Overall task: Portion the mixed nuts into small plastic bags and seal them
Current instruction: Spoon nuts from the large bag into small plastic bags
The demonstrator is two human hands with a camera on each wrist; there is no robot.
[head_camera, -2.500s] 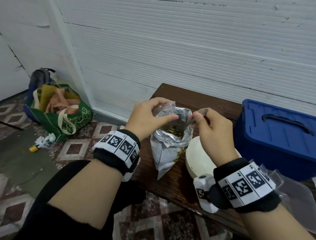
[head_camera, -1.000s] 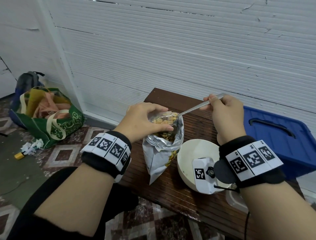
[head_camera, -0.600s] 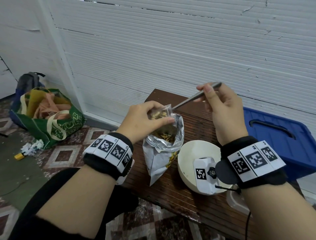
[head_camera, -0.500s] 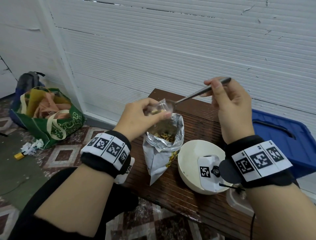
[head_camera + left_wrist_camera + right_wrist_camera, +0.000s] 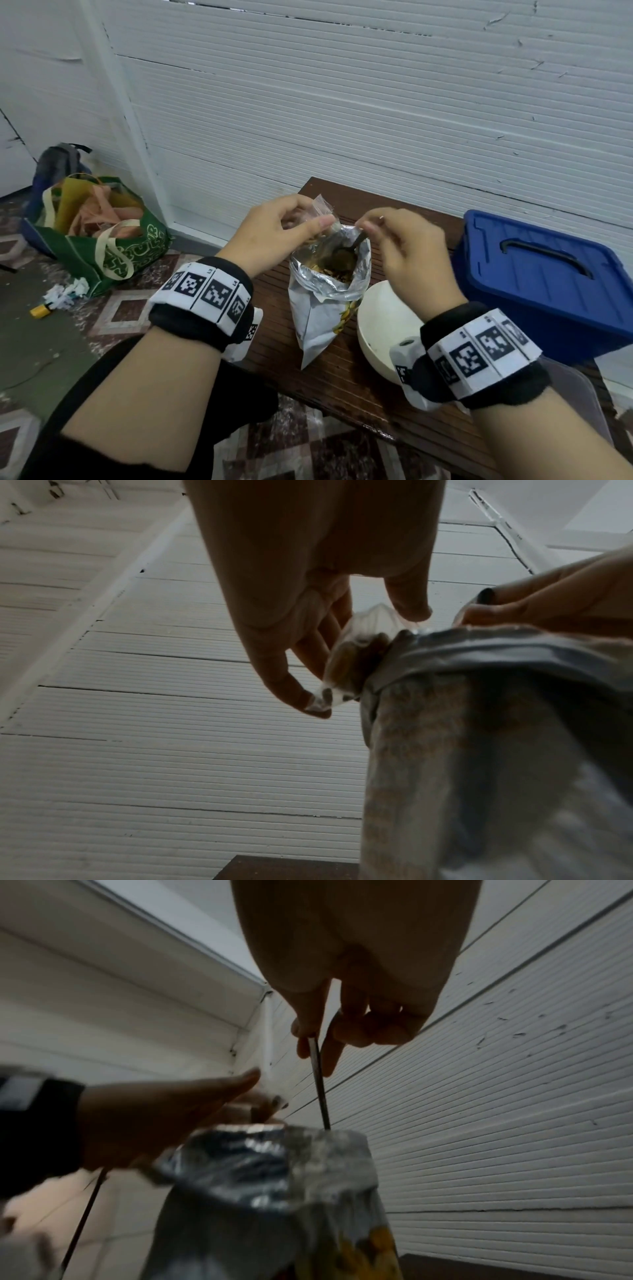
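Observation:
A silver foil bag of mixed nuts [image 5: 323, 301] stands open on the dark wooden table [image 5: 349, 373]. My left hand [image 5: 274, 229] pinches a small clear plastic bag [image 5: 320, 212] with some nuts in it, right at the foil bag's left rim; the left wrist view shows the small bag [image 5: 356, 653] between thumb and fingers. My right hand [image 5: 404, 246] grips a metal spoon [image 5: 318, 1080] by the handle. The spoon's bowl [image 5: 344, 255] is down inside the foil bag among the nuts.
A white bowl [image 5: 380, 325] sits just right of the foil bag, under my right wrist. A blue lidded box [image 5: 541, 281] stands at the table's right. Clear plastic [image 5: 582, 404] lies at the near right. A green tote bag [image 5: 102, 240] and a backpack [image 5: 58, 164] sit on the floor, left.
My right hand has come down from above the small bag and lowered the spoon into the foil bag. The left hand still holds the small bag at the rim.

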